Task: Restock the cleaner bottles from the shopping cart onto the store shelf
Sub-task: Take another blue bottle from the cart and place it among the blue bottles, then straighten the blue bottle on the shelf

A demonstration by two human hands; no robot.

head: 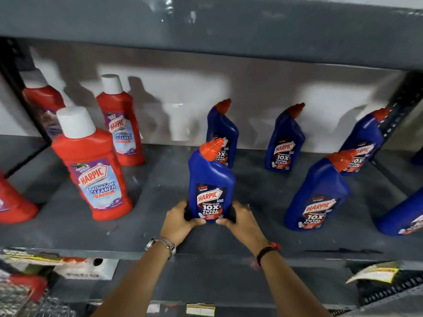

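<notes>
A blue Harpic cleaner bottle (211, 179) with an orange angled cap stands upright on the grey store shelf (160, 225), label facing me. My left hand (180, 219) grips its base from the left and my right hand (240, 219) grips it from the right. Several more blue bottles stand behind and to the right, such as one at the back (223, 131) and one at the front right (317, 193). Red Harpic bathroom cleaner bottles with white caps stand at the left, the nearest one (91, 168) in front. The shopping cart is not clearly in view.
The shelf above (206, 26) overhangs the bottles. Dark metal uprights stand at the far left (13, 72) and far right (398, 106). Boxed goods (84, 267) and a yellow-edged packet (375, 274) lie on the lower level.
</notes>
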